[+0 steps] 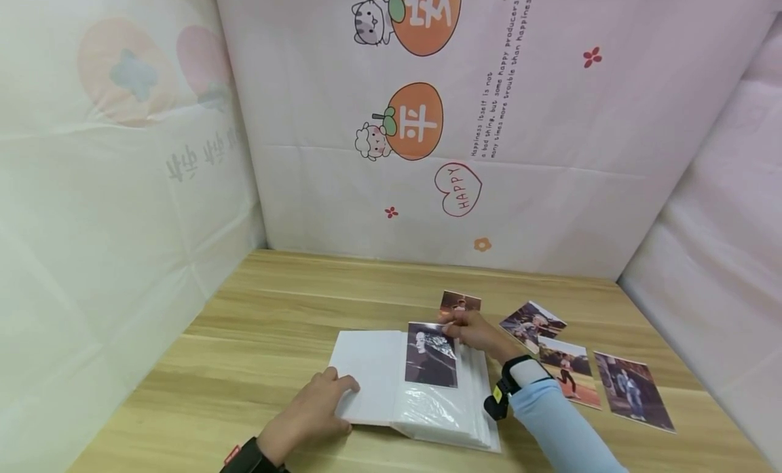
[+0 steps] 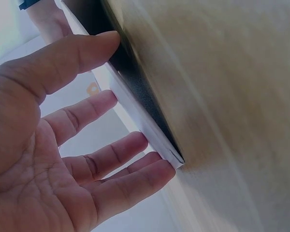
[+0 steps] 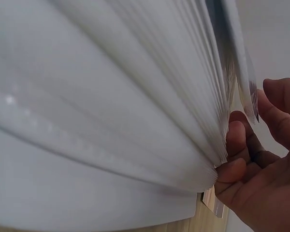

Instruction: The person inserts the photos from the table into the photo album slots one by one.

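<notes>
A photo album [image 1: 366,364] lies spread on the table, its white inside cover to the left and clear pocket pages to the right. My left hand [image 1: 318,398] holds the cover's left edge; in the left wrist view, the fingers [image 2: 121,152] lie along the white edge and the thumb is by its dark underside. My right hand [image 1: 473,334] pinches a dark photo [image 1: 430,364] of a person by its upper right corner. This photo overlaps the upper part of the clear pocket. In the right wrist view, other fingers [image 3: 232,171] touch the stacked page edges [image 3: 203,145].
Behind my right hand lies one photo [image 1: 459,300]. To the right are a tilted photo [image 1: 528,320], a photo of a runner [image 1: 571,374] and a photo of a standing person [image 1: 635,391]. Printed white cloth walls [image 1: 318,188] enclose the wooden table [image 1: 256,337].
</notes>
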A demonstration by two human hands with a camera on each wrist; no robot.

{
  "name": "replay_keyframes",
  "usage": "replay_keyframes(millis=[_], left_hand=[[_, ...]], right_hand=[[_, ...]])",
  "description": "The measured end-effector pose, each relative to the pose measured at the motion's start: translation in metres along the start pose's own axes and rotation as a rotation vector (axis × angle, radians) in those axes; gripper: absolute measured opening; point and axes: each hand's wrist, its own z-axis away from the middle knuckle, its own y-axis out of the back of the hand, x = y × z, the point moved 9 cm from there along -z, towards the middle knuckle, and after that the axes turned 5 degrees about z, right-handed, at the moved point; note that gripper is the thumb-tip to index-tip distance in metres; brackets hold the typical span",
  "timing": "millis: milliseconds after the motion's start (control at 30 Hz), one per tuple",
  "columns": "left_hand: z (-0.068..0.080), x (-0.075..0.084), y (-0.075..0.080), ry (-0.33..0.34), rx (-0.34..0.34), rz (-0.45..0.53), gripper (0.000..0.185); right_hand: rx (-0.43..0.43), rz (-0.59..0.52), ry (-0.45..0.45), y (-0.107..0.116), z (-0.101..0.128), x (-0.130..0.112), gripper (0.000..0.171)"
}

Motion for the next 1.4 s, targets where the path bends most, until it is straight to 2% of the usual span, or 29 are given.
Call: replay_keyframes(millis=[667,1000,1400], left_hand=[[0.001,0.004,0.003,-0.011,0.013,0.009,0.051],[0.000,0.004,0.002,-0.015,0.018,0.005,0.050],[0.001,0.003,0.002,-0.021,0.028,0.003,0.051]], right_hand=[[-0.063,0.078,0.143,-0.007,0.004,-0.012,0.018],[-0.113,0.062,0.155,-0.011,0.007,-0.016,0.017],[-0.108,0.071,0.155,-0.011,0.008,-0.015,0.017]])
